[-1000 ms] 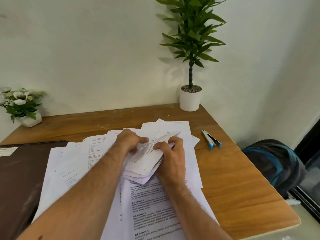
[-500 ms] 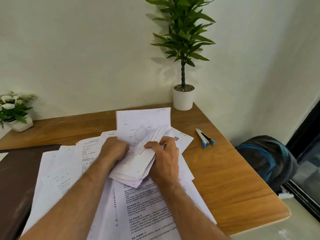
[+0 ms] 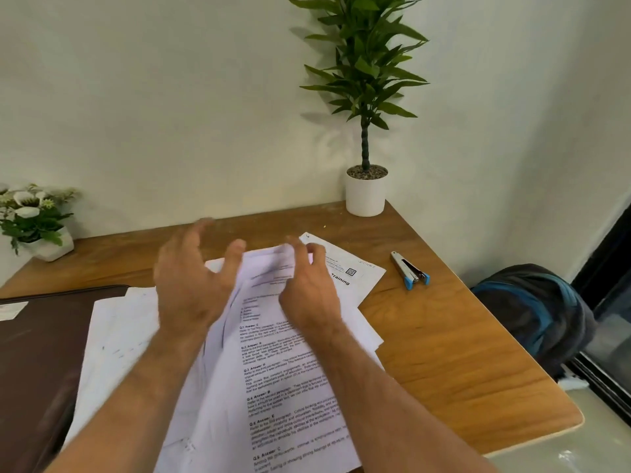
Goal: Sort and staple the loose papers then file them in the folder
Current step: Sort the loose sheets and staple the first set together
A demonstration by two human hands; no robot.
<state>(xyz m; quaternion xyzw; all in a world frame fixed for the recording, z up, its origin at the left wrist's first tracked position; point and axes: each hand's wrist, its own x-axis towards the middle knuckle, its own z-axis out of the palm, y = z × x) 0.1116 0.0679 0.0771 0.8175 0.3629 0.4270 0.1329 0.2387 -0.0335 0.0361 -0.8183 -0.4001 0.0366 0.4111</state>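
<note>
Loose printed papers point(image 3: 283, 380) lie spread over the wooden table point(image 3: 444, 353). My right hand point(image 3: 309, 291) pinches the far edge of a lifted sheet between thumb and fingers. My left hand point(image 3: 191, 278) hovers just left of that sheet, fingers spread and blurred, holding nothing. A dark brown folder point(image 3: 41, 353) lies at the table's left, partly under the papers. A silver and blue stapler point(image 3: 409, 270) rests on the table to the right of the papers.
A tall green plant in a white pot point(image 3: 365, 194) stands at the table's far right corner. A small flower pot point(image 3: 37, 223) sits at the far left. A dark backpack point(image 3: 532, 312) lies on the floor beyond the table's right edge.
My left hand has let go of the folded sheets and opened, rising to the left. The bent papers have flattened out while my right hand keeps its hold near the top edge.
</note>
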